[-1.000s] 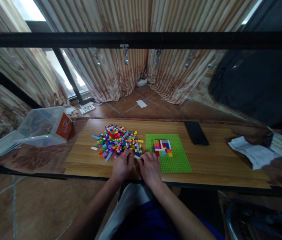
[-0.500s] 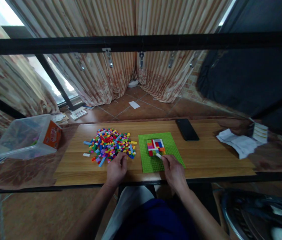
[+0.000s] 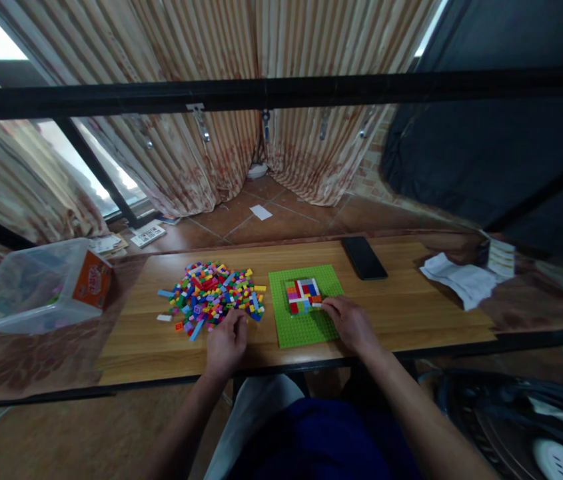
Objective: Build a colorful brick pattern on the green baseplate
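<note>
My right hand (image 3: 354, 323) pinches a white brick (image 3: 316, 305) at the front edge of a colourful brick build (image 3: 303, 293). The build has red, white, blue, orange and pink pieces. It sits on a green baseplate (image 3: 286, 333). My left hand (image 3: 226, 343) rests with curled fingers at the near edge of a loose pile of bricks (image 3: 214, 287). Its fingertips are pressed together, and what they hold, if anything, is hidden.
A black phone (image 3: 364, 258) lies behind the baseplate to the right. Crumpled white paper (image 3: 458, 280) is at the table's right end. Left of the wooden table (image 3: 136, 347) stands a clear plastic bin (image 3: 36, 287) with an orange label. A dark bar (image 3: 161, 98) crosses beyond the table.
My right hand has brought the white brick from in front of the build up against its front right edge. My left hand stays beside the pile. The view has shifted slightly.
</note>
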A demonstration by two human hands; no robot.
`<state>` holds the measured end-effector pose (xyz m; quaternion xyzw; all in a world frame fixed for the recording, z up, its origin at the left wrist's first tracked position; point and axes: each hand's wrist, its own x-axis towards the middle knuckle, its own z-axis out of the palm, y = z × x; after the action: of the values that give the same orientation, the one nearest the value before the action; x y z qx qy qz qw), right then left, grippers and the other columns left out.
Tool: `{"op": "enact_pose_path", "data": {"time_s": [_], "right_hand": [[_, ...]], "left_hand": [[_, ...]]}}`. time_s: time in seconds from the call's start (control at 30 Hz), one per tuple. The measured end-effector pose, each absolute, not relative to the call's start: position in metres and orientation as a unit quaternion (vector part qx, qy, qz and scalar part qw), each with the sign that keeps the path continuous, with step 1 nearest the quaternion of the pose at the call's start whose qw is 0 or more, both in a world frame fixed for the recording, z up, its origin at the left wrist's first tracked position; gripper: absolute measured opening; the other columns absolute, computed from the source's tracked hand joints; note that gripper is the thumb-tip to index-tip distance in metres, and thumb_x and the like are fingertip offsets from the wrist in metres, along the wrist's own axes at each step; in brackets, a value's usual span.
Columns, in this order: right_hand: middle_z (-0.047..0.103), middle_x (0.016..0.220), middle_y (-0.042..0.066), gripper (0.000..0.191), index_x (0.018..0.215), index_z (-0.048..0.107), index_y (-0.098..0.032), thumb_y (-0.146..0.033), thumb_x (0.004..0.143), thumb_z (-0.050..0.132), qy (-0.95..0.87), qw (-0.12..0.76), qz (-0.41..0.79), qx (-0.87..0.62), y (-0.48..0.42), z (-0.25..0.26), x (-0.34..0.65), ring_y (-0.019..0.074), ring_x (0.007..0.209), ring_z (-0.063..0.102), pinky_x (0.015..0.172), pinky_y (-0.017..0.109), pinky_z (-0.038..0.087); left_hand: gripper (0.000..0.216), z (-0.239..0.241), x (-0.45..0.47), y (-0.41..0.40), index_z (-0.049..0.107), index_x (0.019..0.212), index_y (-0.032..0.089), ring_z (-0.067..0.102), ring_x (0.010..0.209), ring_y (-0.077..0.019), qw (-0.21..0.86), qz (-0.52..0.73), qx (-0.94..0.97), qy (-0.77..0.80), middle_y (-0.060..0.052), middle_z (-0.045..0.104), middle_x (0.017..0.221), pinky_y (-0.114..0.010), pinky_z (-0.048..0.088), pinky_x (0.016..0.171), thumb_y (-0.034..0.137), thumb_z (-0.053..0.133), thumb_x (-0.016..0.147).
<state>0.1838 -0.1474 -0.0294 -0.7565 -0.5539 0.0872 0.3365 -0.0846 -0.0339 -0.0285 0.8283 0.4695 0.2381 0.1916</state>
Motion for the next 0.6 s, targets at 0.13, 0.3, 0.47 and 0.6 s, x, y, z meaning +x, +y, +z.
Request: {"op": "enact_pose_path", "data": {"time_s": [0.13, 0.3, 0.47, 0.6], "right_hand": [[0.071, 0.087, 0.005, 0.027, 0.083, 0.069, -0.023, -0.037, 0.091, 0.047, -0.553, 0.357, 0.103, -0.746, -0.1439, -0.0283, 0.1869, 0.02, 0.081, 0.064, 0.076, 0.033, 0.047], [0.071, 0.086, 0.004, 0.026, 0.082, 0.069, -0.023, -0.038, 0.089, 0.05, -0.518, 0.402, 0.131, -0.744, -0.1428, -0.0268, 0.1853, 0.0198, 0.081, 0.065, 0.077, 0.034, 0.048], [0.07, 0.085, 0.003, 0.025, 0.081, 0.068, -0.023, -0.039, 0.088, 0.05, -0.504, 0.423, 0.149, -0.738, -0.1428, -0.0289, 0.183, 0.0188, 0.079, 0.064, 0.075, 0.032, 0.047], [0.07, 0.085, 0.004, 0.025, 0.081, 0.067, -0.022, -0.039, 0.089, 0.05, -0.507, 0.423, 0.143, -0.737, -0.141, -0.029, 0.1801, 0.0189, 0.081, 0.064, 0.076, 0.032, 0.047]], "left_hand": [[0.019, -0.0282, -0.0843, -0.0337, 0.06, 0.095, 0.022, 0.066, 0.071, -0.0161, 0.188, 0.233, 0.83, 0.47, -0.002, 0.07, 0.084, -0.024, 0.041, 0.06, 0.028, 0.042, 0.092], [0.018, -0.029, -0.0844, -0.0331, 0.06, 0.096, 0.022, 0.066, 0.071, -0.0165, 0.194, 0.221, 0.828, 0.478, -0.001, 0.071, 0.085, -0.025, 0.041, 0.061, 0.028, 0.043, 0.092], [0.019, -0.0285, -0.084, -0.0329, 0.06, 0.095, 0.022, 0.066, 0.072, -0.0165, 0.19, 0.224, 0.829, 0.476, -0.001, 0.071, 0.086, -0.025, 0.041, 0.062, 0.028, 0.043, 0.092], [0.019, -0.0286, -0.0836, -0.0329, 0.06, 0.094, 0.022, 0.066, 0.071, -0.0167, 0.19, 0.225, 0.828, 0.478, -0.002, 0.071, 0.085, -0.025, 0.041, 0.061, 0.028, 0.043, 0.092]]}}
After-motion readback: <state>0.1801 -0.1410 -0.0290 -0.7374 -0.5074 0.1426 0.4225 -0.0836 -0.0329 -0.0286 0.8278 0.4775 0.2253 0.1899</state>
